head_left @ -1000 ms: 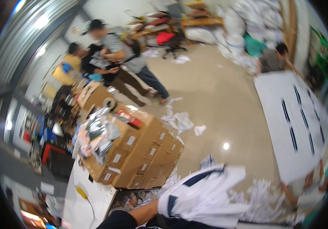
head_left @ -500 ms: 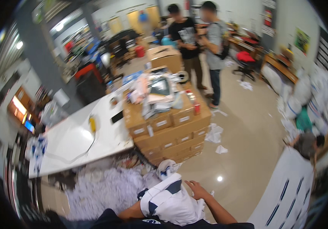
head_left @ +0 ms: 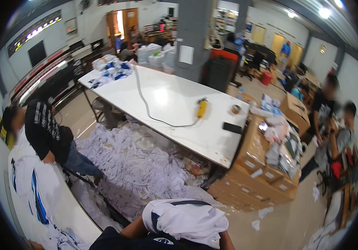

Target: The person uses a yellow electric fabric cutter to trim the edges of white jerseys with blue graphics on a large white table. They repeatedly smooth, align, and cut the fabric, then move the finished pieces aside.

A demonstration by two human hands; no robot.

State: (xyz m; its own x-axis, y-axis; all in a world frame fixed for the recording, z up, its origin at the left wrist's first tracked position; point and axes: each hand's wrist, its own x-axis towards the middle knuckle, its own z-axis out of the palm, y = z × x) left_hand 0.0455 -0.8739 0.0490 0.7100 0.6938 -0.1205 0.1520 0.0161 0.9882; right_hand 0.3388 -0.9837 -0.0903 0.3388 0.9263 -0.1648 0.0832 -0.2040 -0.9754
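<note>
The white garment (head_left: 187,221) is spread crosswise between the left forearm (head_left: 134,229) and right forearm (head_left: 226,241), nearer than the table (head_left: 116,91); both hands seem covered, so the fingers' state cannot be told.

Dark shirt (head_left: 114,241), white rounded emblem (head_left: 163,241), bare forearms (head_left: 135,228)
</note>
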